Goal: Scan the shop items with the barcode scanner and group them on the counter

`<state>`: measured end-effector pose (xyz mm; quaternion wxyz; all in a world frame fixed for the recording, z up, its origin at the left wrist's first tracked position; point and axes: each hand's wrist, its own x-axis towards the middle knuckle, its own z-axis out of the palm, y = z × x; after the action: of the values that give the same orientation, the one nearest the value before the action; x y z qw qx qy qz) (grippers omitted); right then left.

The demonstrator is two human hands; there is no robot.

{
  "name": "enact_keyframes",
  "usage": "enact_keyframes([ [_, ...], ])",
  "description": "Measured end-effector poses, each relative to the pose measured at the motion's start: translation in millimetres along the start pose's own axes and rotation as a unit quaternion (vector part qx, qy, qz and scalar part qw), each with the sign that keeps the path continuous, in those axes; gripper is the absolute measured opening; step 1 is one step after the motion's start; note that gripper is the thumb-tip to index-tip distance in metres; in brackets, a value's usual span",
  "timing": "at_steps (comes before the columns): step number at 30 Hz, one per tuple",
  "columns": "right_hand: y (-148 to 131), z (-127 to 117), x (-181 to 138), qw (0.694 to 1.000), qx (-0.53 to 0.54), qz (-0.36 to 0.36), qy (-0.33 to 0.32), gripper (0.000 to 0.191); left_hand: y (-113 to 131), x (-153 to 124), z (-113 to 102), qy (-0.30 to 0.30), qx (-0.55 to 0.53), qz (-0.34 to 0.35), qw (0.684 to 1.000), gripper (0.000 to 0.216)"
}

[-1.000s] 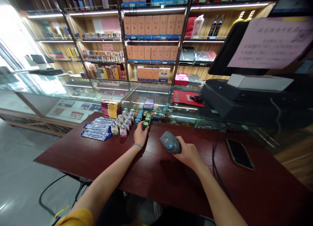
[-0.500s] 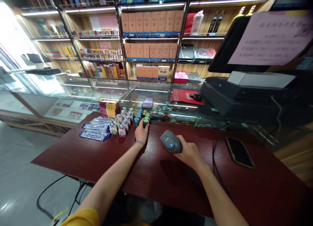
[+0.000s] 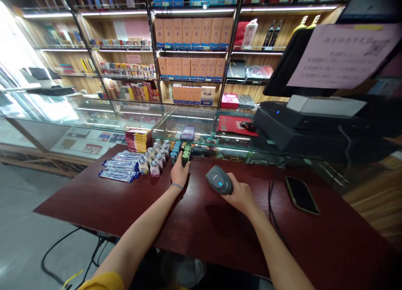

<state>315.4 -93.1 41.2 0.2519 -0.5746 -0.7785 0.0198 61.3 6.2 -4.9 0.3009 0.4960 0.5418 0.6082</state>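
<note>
My right hand [image 3: 240, 194] grips a dark grey barcode scanner [image 3: 217, 180] by its handle, above the table; a blue light glows on its top. At the far edge of the table my left hand [image 3: 180, 173] has its thumb and fingers around the nearest of the small green cylindrical containers [image 3: 186, 157]. A row of similar blue containers [image 3: 176, 148] stands just left of them. Further left are small clear jars with silver lids [image 3: 155, 168], long blue-and-white packets [image 3: 117, 170] lying flat, and a stack of red and yellow packs [image 3: 138, 140].
A phone [image 3: 302, 195] and a black cable [image 3: 270, 202] lie on the dark red table [image 3: 201, 223] at right. Behind it runs a glass display counter [image 3: 147, 120] with a mouse [image 3: 248, 126] and a black register [image 3: 301, 127]. Stocked shelves [image 3: 194, 50] line the back.
The view has shifted slightly, moving the surroundings a little left in the picture. Both hands keep nearly the same places, the left at the green containers, the right holding the barcode scanner.
</note>
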Motion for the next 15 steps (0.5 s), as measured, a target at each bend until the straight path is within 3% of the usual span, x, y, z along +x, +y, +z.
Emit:
enact_keyframes([
  [5, 10, -8, 3, 0.993, 0.079, 0.072, 0.05, 0.031, 12, -9, 0, -0.014, 0.0, 0.147, 0.989, 0.048],
  [8, 24, -16, 5, 0.977, 0.14, 0.123, 0.105, 0.034, 15, -12, 15, -0.042, 0.024, 0.189, 0.981, 0.044],
  [11, 40, -27, 5, 0.952, 0.163, 0.194, 0.17, 0.043, 17, -14, 44, -0.107, 0.019, 0.208, 0.972, 0.045],
  [15, 59, -42, 2, 0.91, 0.216, 0.256, 0.245, 0.046, 20, -17, 101, -0.179, -0.018, 0.198, 0.964, 0.047],
])
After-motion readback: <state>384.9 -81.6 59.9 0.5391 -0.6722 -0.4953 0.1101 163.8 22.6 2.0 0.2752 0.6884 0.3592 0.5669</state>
